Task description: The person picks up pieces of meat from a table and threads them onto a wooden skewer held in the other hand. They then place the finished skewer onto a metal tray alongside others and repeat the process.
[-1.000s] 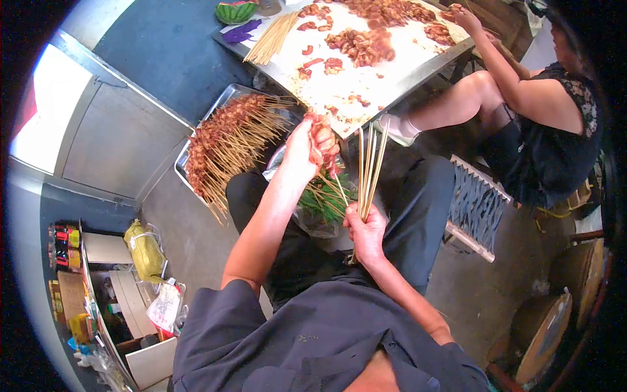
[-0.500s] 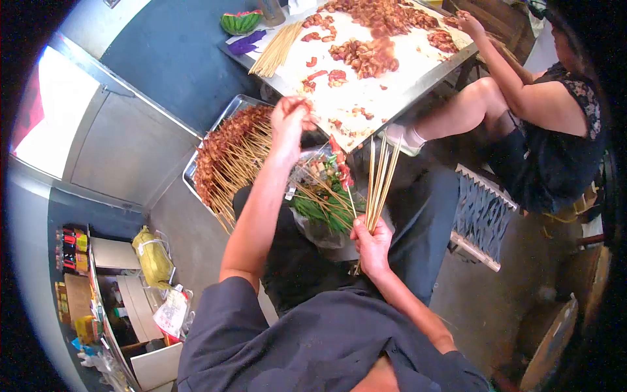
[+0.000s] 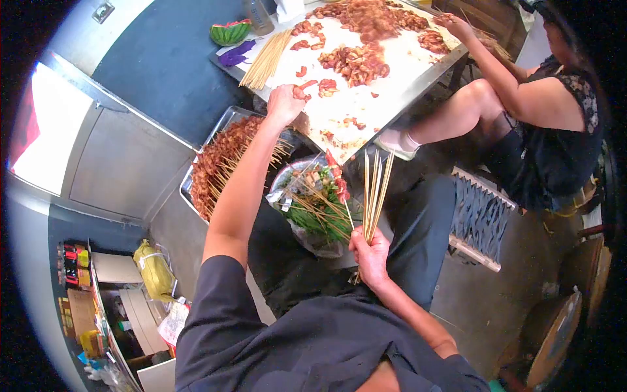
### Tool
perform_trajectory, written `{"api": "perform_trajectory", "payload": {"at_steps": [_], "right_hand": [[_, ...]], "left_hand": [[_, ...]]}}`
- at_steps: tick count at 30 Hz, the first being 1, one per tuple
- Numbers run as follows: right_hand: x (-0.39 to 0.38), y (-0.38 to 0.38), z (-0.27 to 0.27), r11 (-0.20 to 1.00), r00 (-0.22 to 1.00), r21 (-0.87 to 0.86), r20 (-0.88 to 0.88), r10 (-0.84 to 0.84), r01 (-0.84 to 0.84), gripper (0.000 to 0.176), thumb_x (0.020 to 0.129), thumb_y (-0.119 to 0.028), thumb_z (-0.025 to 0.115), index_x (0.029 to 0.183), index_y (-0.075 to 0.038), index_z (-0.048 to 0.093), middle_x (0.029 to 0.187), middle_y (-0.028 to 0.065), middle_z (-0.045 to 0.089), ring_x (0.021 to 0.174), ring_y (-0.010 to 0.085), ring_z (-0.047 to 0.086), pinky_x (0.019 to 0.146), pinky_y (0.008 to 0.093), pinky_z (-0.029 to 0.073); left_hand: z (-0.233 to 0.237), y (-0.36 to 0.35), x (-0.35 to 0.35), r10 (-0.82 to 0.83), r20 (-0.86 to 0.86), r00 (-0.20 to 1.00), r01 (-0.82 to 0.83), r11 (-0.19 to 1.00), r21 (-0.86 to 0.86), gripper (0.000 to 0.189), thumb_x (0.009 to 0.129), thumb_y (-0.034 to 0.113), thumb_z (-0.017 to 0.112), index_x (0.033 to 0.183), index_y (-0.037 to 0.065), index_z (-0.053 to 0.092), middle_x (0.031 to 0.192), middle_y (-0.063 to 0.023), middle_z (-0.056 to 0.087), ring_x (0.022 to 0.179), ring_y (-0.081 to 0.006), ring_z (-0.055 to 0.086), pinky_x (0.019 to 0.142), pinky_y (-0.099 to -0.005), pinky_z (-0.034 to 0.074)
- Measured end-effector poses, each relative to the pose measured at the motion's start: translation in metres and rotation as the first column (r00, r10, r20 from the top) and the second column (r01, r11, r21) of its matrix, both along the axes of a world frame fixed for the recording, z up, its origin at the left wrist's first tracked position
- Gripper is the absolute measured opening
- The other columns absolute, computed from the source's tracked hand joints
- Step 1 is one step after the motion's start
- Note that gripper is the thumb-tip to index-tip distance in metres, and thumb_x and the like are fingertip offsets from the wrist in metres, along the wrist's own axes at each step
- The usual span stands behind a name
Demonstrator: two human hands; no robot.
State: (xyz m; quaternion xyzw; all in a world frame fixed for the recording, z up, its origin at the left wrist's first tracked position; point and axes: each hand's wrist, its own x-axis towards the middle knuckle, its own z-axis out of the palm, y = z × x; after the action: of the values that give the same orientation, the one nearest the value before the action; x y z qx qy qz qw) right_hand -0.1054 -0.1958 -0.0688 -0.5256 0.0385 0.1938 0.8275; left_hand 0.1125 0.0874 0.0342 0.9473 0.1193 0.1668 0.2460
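My left hand (image 3: pixel 286 106) is at the near left edge of the white-topped table (image 3: pixel 339 140), its fingers curled down on a small piece of raw meat (image 3: pixel 299 93). Other red strips and bits lie close by. My right hand (image 3: pixel 371 255), closed in front of my lap, grips a bundle of bare wooden skewers (image 3: pixel 375 193) pointing up. In the same grip is one skewer threaded with red meat (image 3: pixel 339 183), leaning left of the bundle. Behind it sits a plastic-lined container (image 3: pixel 277 189) holding greens and used-looking sticks.
A metal tray (image 3: pixel 185 189) of meat skewers (image 3: pixel 219 153) stands at left. On the table are meat heaps (image 3: pixel 356 64), loose skewers (image 3: pixel 268 59), a purple cloth-like item (image 3: pixel 236 53) and cut watermelon (image 3: pixel 230 32). Another person (image 3: pixel 555 111) sits at right, beside a woven stool (image 3: pixel 482 215).
My left hand has moved from above the meat skewer to the meat at the table's edge. My right hand keeps the skewers in nearly the same place. The view has shifted slightly.
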Motion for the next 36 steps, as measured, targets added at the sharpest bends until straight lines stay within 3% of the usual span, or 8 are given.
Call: {"api": "perform_trajectory", "payload": {"at_steps": [5, 8, 17, 19, 21, 24, 31, 36], "right_hand": [[0.001, 0.001, -0.001, 0.999, 0.999, -0.008, -0.039, 0.037, -0.037, 0.005, 0.086, -0.011, 0.057, 0.084, -0.006, 0.055, 0.059, -0.002, 0.053, 0.046, 0.0029, 0.041, 0.041, 0.0185, 0.032], [0.0, 0.0, -0.002, 1.0, 0.999, -0.008, -0.039, 0.027, -0.027, 0.004, 0.085, -0.011, 0.057, 0.084, -0.007, 0.055, 0.059, -0.0019, 0.053, 0.046, 0.0028, 0.04, 0.04, 0.0184, 0.031], [0.002, -0.002, -0.006, 0.997, 0.997, -0.055, -0.06, 0.051, -0.054, 0.006, 0.085, -0.011, 0.057, 0.085, -0.007, 0.052, 0.06, -0.0003, 0.052, 0.046, 0.0028, 0.04, 0.039, 0.0175, 0.03], [0.002, 0.0, -0.01, 0.995, 0.998, -0.082, -0.041, 0.047, -0.05, 0.006, 0.085, -0.01, 0.057, 0.084, -0.007, 0.052, 0.061, -0.0006, 0.052, 0.047, 0.0028, 0.04, 0.039, 0.0175, 0.03], [0.002, 0.002, -0.013, 0.999, 1.0, -0.038, -0.007, 0.027, -0.027, 0.006, 0.085, -0.01, 0.057, 0.085, -0.007, 0.053, 0.061, -0.0006, 0.052, 0.046, 0.0026, 0.04, 0.039, 0.0172, 0.031], [0.004, 0.002, -0.006, 0.999, 0.995, 0.019, -0.094, 0.034, -0.032, 0.004, 0.085, -0.007, 0.058, 0.083, -0.004, 0.055, 0.064, -0.0018, 0.054, 0.053, 0.0039, 0.045, 0.047, 0.019, 0.036], [0.005, -0.003, -0.007, 0.999, 0.992, -0.019, -0.118, 0.048, -0.051, 0.003, 0.085, -0.007, 0.057, 0.083, -0.005, 0.056, 0.063, -0.0022, 0.054, 0.052, 0.0036, 0.045, 0.047, 0.0189, 0.036], [0.003, -0.001, -0.007, 1.0, 0.994, 0.008, -0.104, 0.03, -0.03, 0.004, 0.084, -0.009, 0.058, 0.082, -0.006, 0.055, 0.062, -0.0029, 0.053, 0.05, 0.0024, 0.042, 0.044, 0.0189, 0.033]], "left_hand": [[-0.013, 0.012, 0.001, -0.234, 0.11, 0.966, 0.25, 0.954, -0.166, 0.004, 0.069, 0.005, 0.062, 0.072, 0.003, 0.062, 0.069, -0.01, 0.065, 0.067, -0.0191, 0.063, 0.059, -0.031, 0.048], [-0.011, 0.016, 0.006, 0.05, 0.234, 0.971, 0.041, 0.93, -0.366, 0.013, 0.069, 0.001, 0.056, 0.082, 0.001, 0.061, 0.07, -0.007, 0.064, 0.067, -0.017, 0.063, 0.057, -0.027, 0.047], [0.002, 0.022, 0.069, -0.01, 0.248, 0.969, 0.023, 0.999, -0.048, 0.015, 0.07, 0.007, 0.058, 0.083, 0.004, 0.064, 0.073, -0.0099, 0.065, 0.07, -0.0189, 0.064, 0.065, -0.0314, 0.048], [0.005, 0.005, 0.079, -0.052, 0.177, 0.983, 0.125, 0.892, -0.433, 0.015, 0.07, 0.009, 0.059, 0.083, 0.003, 0.064, 0.078, -0.0131, 0.065, 0.071, -0.0196, 0.064, 0.069, -0.0331, 0.049], [0.001, 0.004, 0.096, -0.084, 0.149, 0.985, 0.138, 0.906, -0.401, 0.019, 0.07, 0.014, 0.062, 0.086, 0.004, 0.065, 0.085, -0.0157, 0.064, 0.075, -0.0236, 0.064, 0.073, -0.0363, 0.05], [-0.008, 0.007, 0.124, -0.176, -0.027, 0.984, 0.177, 0.959, 0.219, 0.023, 0.069, 0.021, 0.065, 0.089, 0.008, 0.066, 0.089, -0.0144, 0.065, 0.085, -0.0308, 0.062, 0.075, -0.0379, 0.049], [0.009, -0.006, 0.111, -0.208, -0.053, 0.977, 0.214, 0.93, 0.297, 0.021, 0.068, 0.019, 0.066, 0.081, 0.003, 0.064, 0.079, -0.0166, 0.064, 0.075, -0.027, 0.063, 0.067, -0.0365, 0.05], [0.02, 0.01, 0.075, -0.243, -0.075, 0.967, 0.175, 0.851, -0.495, 0.004, 0.075, 0.008, 0.059, 0.073, 0.006, 0.056, 0.069, -0.0088, 0.062, 0.052, -0.011, 0.058, 0.042, -0.0219, 0.042]]}}
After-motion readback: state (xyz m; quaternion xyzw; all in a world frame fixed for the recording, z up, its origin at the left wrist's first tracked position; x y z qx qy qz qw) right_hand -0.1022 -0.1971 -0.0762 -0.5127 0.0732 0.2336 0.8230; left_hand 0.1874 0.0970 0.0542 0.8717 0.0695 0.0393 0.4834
